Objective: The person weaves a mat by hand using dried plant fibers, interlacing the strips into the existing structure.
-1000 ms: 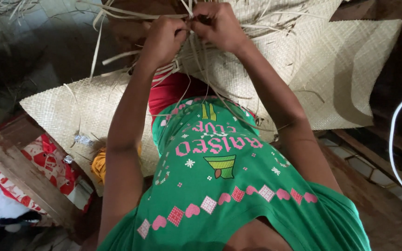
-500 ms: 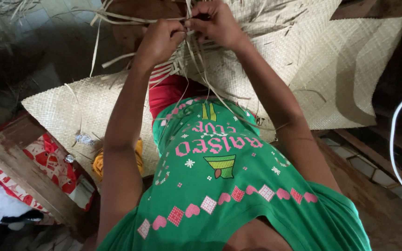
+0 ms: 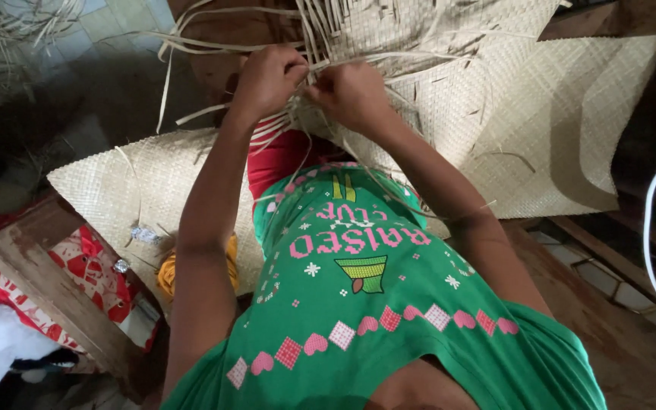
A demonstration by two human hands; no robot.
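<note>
Weaver worked loose strips into a pale mat's edge.

The left hand (image 3: 267, 76) and right hand (image 3: 351, 95) were both curled closed, pinching thin palm strips (image 3: 320, 34) at the unfinished fringe of the woven mat (image 3: 495, 114) (spread across the lap, beyond a green shirt (image 3: 373, 304)). The interlacing step seemed under way; the next crossing likely called for steady tension on each strip.

A red-and-white patterned package (image 3: 85, 266) is seen at lower left, partly hidden under a wooden plank (image 3: 47, 300); its full shape cannot be told.
</note>
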